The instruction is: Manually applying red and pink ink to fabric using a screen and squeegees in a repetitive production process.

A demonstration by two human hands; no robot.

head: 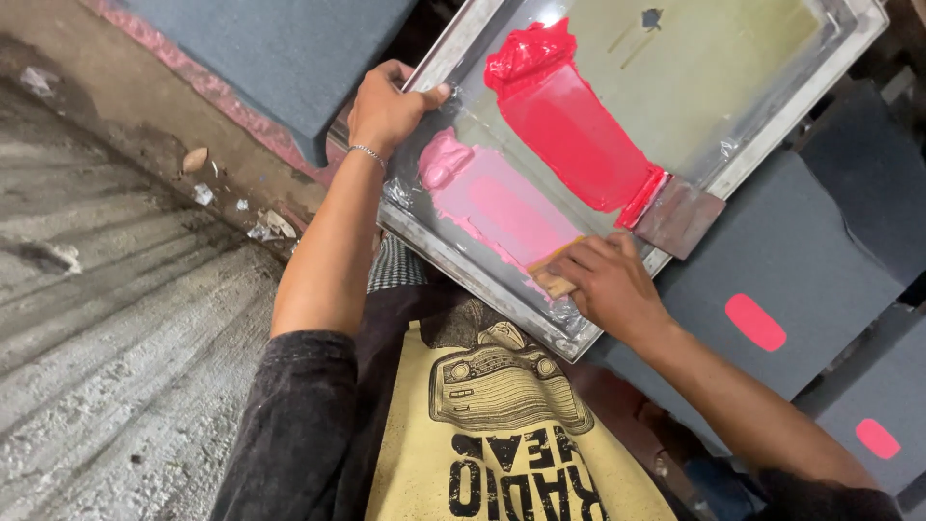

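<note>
A metal-framed printing screen (463,256) lies tilted over a dark grey cloth panel (801,260). Red ink (569,130) and a paler pink smear (497,203) cover parts of its mesh. My left hand (386,106) grips the frame's left edge, thumb on top. My right hand (603,280) is closed on a small wooden-handled squeegee (555,280) at the lower end of the pink smear. A second, wider squeegee blade (680,217) rests at the end of the red ink, on the frame's right edge.
Grey panels with red oval prints (755,321) (876,438) lie to the right. Another grey panel (280,58) sits upper left. A rough concrete floor (116,318) with scattered scraps (270,227) is on the left. My yellow printed apron (502,434) is below.
</note>
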